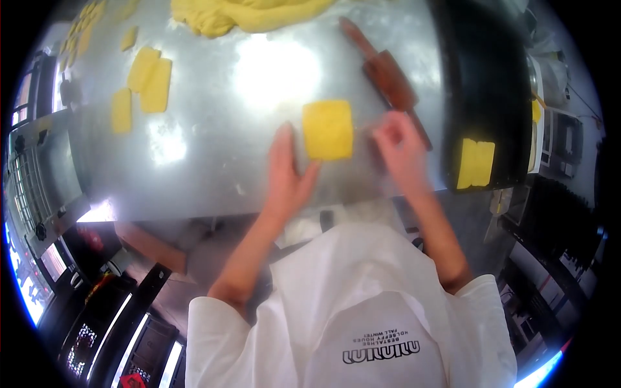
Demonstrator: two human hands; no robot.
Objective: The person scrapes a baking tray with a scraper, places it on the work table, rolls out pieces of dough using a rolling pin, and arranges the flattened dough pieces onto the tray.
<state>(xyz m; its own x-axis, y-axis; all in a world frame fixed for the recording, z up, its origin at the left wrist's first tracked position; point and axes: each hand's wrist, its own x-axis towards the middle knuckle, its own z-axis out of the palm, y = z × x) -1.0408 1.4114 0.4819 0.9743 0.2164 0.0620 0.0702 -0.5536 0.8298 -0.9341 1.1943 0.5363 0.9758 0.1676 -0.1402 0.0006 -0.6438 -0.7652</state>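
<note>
A flat, squarish sheet of yellow dough (328, 129) lies on the metal table in front of me. My left hand (289, 169) is flat at its left edge, thumb and fingers apart, with the thumb by the lower left corner. To the right of the sheet, my right hand (398, 142) is raised with its fingers curled into a pinch. Motion smears those fingertips, and whatever they may hold is hidden. A reddish-brown wooden rolling pin (391, 79) lies slanted just beyond the right hand, which sits beside its near handle.
A big mass of yellow dough (252, 14) rests at the far side of the metal table (213, 174). Several dough pieces (155, 85) are at the left. Another dough sheet (476, 163) lies on the black surface (486, 84) at the right.
</note>
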